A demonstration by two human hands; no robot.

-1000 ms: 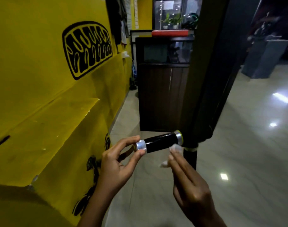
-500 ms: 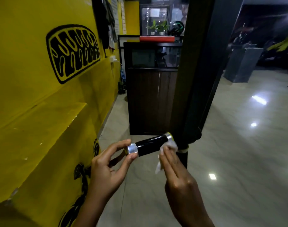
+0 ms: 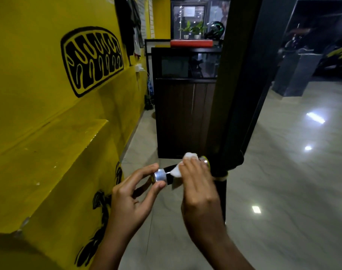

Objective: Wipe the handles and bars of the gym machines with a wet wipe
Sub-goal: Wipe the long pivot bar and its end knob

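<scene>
A short black handle [image 3: 167, 172] with silver end caps sticks out leftward from a dark upright machine post [image 3: 234, 94]. My left hand [image 3: 135, 195] pinches the silver cap at the handle's free end between thumb and fingers. My right hand [image 3: 197, 184] is curled over the handle's middle, holding a white wet wipe [image 3: 182, 163] wrapped on top of the grip. Most of the black grip is hidden under my right hand and the wipe.
A yellow wall [image 3: 49, 123] with black graffiti and a ledge runs close on the left. A dark wooden cabinet [image 3: 183, 106] stands behind the handle, with a red pad [image 3: 191, 43] on top. Glossy tiled floor [image 3: 283, 182] spreads to the right.
My right hand has come up from below the handle and closed over its top with the wipe. My left hand keeps its pinch on the end cap.
</scene>
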